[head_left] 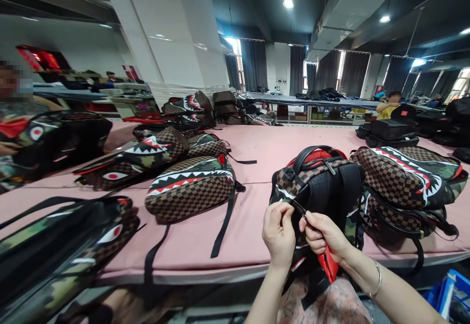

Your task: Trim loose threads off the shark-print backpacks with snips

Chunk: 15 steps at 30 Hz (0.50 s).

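Note:
A backpack (323,187) in black, brown check and camouflage stands at the table's front edge, its red-lined top partly open. At its near left side my left hand (279,233) is closed in a pinch on a narrow black strip (299,208) that may be a zipper edge. My right hand (323,236) is closed on the same strip, a short way to the right. Red lining fabric (328,265) hangs out below my right hand. The fingers hide the exact grip points.
The pink table (253,143) bears several shark-mouth backpacks: a checked one (193,187) left of centre, a stack (407,174) at right. Black bags (396,126) lie far right. A person (14,104) handles a bag at far left. A blue crate (450,294) stands lower right.

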Tool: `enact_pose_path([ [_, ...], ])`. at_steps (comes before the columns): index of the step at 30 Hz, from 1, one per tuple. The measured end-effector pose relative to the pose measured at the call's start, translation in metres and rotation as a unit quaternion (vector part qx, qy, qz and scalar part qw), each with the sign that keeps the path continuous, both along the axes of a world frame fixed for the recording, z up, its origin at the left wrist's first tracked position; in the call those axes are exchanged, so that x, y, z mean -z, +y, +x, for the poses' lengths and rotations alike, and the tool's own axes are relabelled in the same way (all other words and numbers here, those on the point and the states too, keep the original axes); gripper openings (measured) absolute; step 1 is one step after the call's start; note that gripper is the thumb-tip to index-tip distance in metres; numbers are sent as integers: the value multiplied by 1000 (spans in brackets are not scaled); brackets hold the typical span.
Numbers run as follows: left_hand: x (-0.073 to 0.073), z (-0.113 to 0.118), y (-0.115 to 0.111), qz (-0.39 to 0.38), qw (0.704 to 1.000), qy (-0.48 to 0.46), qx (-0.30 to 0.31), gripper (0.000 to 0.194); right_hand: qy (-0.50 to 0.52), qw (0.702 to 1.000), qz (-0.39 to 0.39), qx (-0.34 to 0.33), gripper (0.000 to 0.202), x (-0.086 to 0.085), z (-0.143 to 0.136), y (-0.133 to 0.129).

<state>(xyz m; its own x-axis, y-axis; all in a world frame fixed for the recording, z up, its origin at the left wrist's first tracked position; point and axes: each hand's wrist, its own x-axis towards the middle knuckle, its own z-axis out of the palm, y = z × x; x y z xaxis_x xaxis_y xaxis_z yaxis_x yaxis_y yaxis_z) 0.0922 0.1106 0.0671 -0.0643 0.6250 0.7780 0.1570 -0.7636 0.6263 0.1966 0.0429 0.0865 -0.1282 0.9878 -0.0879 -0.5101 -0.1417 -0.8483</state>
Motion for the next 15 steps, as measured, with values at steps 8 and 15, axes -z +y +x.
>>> enact_pose_path([
  [8, 6, -7, 0, -18, 999, -7, 46, 10, -32, 998, 50, 9, 35, 9, 0, 2],
  [15, -41, -18, 28, -101, 978, -7, 184, 29, -284, 909, 238, 188, 34, -27, 4, -21],
])
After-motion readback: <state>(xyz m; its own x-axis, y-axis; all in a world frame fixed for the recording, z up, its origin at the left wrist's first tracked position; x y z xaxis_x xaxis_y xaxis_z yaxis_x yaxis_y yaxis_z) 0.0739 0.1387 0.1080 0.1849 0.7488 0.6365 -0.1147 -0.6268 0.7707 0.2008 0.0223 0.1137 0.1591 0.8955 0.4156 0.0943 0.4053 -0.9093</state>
